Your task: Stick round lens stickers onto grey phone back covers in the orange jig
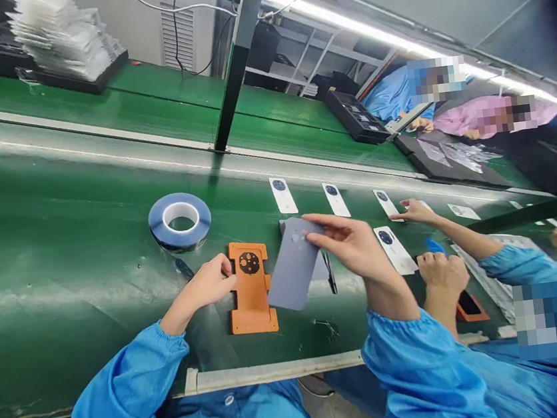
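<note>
Fingers of the right hand [358, 248] pinch a grey panel [293, 271]. The left hand [207, 285] curls, grip unclear, at nine o'clock of an orange tray [252, 300].

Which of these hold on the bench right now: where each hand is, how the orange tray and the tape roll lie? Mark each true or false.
1. The right hand holds a grey panel. True.
2. The left hand is on the tape roll. False: it is at the left edge of the orange tray.
3. The orange tray lies to the left of the grey panel. True.
4. The tape roll stands on its edge. False: it lies flat.
5. The tray's round black patch is at the end nearest the wearer. False: it is at the far end.
</note>
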`<state>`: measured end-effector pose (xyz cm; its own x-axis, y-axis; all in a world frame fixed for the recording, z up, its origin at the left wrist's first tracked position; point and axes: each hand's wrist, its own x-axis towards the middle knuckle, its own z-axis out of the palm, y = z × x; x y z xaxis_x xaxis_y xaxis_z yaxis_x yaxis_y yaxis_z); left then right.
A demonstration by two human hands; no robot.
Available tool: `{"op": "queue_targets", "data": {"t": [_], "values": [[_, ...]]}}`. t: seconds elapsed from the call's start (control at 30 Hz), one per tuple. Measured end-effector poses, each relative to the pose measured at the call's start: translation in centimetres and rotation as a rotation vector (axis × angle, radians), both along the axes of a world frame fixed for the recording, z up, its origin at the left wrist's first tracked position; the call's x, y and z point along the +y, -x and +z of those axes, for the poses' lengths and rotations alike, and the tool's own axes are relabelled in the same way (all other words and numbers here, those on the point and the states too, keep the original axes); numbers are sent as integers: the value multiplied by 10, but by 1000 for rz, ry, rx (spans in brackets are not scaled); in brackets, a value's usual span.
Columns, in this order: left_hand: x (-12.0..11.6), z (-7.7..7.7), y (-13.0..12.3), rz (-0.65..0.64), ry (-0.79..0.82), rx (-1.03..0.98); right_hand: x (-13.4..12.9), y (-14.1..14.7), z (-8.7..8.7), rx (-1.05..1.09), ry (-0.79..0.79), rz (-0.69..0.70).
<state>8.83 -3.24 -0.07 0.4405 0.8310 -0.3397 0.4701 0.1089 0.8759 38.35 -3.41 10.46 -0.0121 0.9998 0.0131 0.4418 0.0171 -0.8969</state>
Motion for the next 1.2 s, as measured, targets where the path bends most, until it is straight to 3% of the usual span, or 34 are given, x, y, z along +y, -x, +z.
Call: {"op": "queue_targets", "data": {"t": [0.13,0.27,0.4,0.63,0.87,1.0,1.13,1.2], "values": [[3,3,5,-133,19,25,-9,43,-35,111,157,113],[5,8,11,-235,38,-1,-9,53,-64,97,167,168],[3,8,7,-200,-32,35,-9,52,-78,-94,24,197],[-4,-3,-9,-179,-214,166,-11,65,-103,-658,-276,305],[-4,-4,-12,-196,-237,187,-37,88,-115,-880,-304,330],[-5,-5,-12,-202,-243,175,-42,97,-116,-940,-292,265],[-6,-5,-11,-180,-255,164,-42,94,-109,-847,-279,270],[-5,-4,-10,-164,-247,144,-46,88,-108,-762,-272,203]]}}
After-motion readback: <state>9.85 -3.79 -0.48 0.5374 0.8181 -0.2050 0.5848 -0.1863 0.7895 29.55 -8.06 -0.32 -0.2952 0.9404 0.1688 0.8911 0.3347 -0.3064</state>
